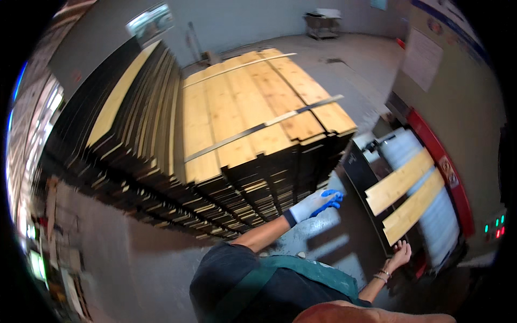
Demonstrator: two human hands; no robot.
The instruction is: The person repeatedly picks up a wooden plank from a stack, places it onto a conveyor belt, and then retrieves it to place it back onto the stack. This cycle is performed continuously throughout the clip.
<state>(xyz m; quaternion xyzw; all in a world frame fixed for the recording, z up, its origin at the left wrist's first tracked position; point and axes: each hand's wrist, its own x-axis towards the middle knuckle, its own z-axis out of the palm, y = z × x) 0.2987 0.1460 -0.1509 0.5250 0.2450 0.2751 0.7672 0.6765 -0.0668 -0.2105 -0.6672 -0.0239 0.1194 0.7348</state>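
Two pale wooden boards (400,182) lie side by side, a narrow gap between them, across the machine's whitish feed bed (440,226) and its dark front ledge (362,173). Two thin strips (264,127) lie crosswise on the board stack (242,102). The grey floor (366,62) carries a small stand (322,26).

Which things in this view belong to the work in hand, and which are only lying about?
Likely part of the work:
Farther board and nearer board, at the machine
Right hand, at the nearer board's end
Probably the stacked boards

Seemingly just there:
Small stand by the far wall
Small pale piece, apparently on the floor
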